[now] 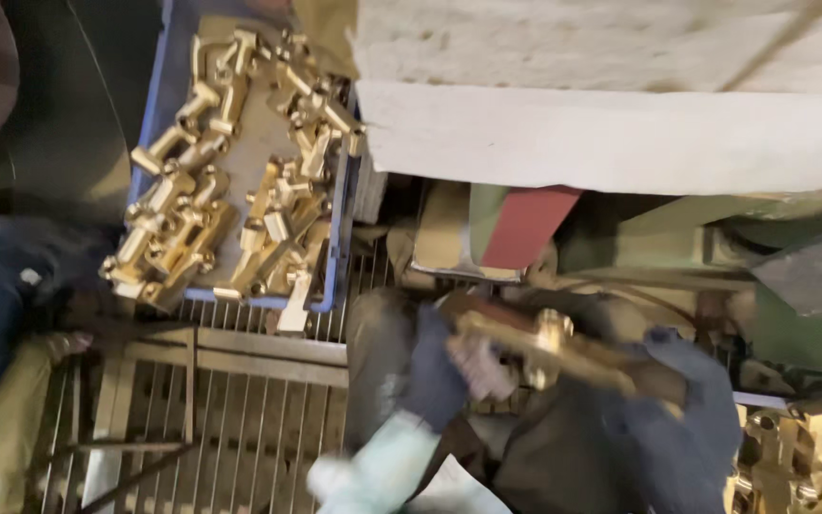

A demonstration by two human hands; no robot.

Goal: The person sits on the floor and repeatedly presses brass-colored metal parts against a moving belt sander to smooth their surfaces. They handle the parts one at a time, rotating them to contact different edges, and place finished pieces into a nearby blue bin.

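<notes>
A dim workshop bench fills the view: a metal wire grate [240,419] forms the work surface, with a green machine body [792,314] at the right and a pale, rough slab [611,105] overhead.

The brass fitting [549,347] sits low and right of centre, a long, blurred piece with a rounded collar near its middle and a shaft running down to the right. It lies just below the reddish-brown abrasive belt [530,224], which hangs between slab and grate; the fitting seems held there so its face can meet the belt. The left hand [449,366], in a dark, grimy glove, is clenched around the fitting's near end. The right hand [663,385], also gloved in dark cloth, wraps the far shaft, though blur hides the fingers there, so the closure is a judgement. Gripping both ends would steady a heavy casting against the belt's pull.

Up and left of the fitting, a blue plastic tray [340,238] rests on the grate, heaped with similar brass castings [192,209]: bright yellow, angular, knobbed, lying any way up. Right of and below the fitting, more brass pieces [796,457] crowd the corner. Beside the tray, at far left, a co-worker's dark sleeve [2,276] shows.
</notes>
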